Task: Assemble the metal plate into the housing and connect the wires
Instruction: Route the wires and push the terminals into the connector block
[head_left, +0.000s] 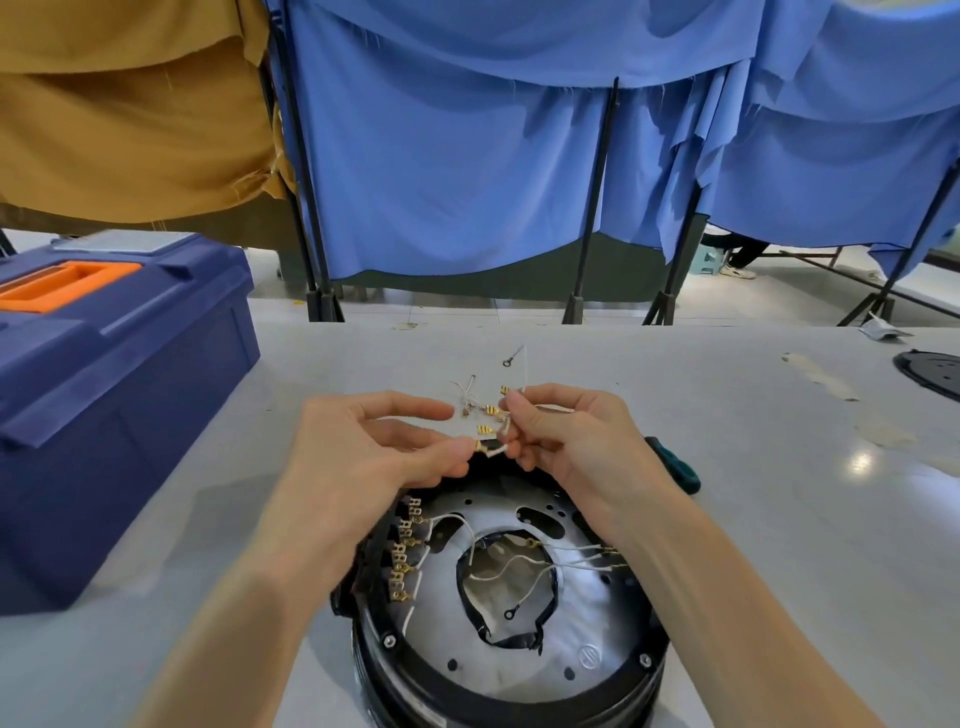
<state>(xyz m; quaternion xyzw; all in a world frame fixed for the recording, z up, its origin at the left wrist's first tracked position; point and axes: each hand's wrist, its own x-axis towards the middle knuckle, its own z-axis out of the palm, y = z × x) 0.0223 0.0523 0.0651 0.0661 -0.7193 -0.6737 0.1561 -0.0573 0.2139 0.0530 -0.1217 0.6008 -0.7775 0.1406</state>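
1. Black housing (511, 691) sits at the near edge of the grey table (753, 519), its lower rim cut off by the bottom of the view.
2. Inside it lies the metal plate (524, 670), round and slotted, with a ragged central hole edged in black.
3. White wires (566, 552) cross that hole; one ends in a ring terminal near the hole's lower edge.
4. A row of brass terminals (402, 556) lines the housing's left inner edge.
5. The left hand (363, 447) pinches a brass-tipped wire end between thumb and fingertips, just above the housing's far rim.
6. The right hand (566, 436) grips a bundle of loose wires (491, 415), whose brass ends fan out between the two hands; one strand rises above the fingers.
7. Both forearms pass over the housing, the left covering its left side, the right its right rim.
8. A blue toolbox (104, 405) with an orange handle stands at the left, well apart from the housing, with bare table between.
9. A green handle (675, 467) shows just behind the right wrist.
10. A dark disc (930, 374) lies at the far right edge, partly out of view.
11. Beyond the hands the table is bare up to its far edge, where blue curtains (467, 156) hang.
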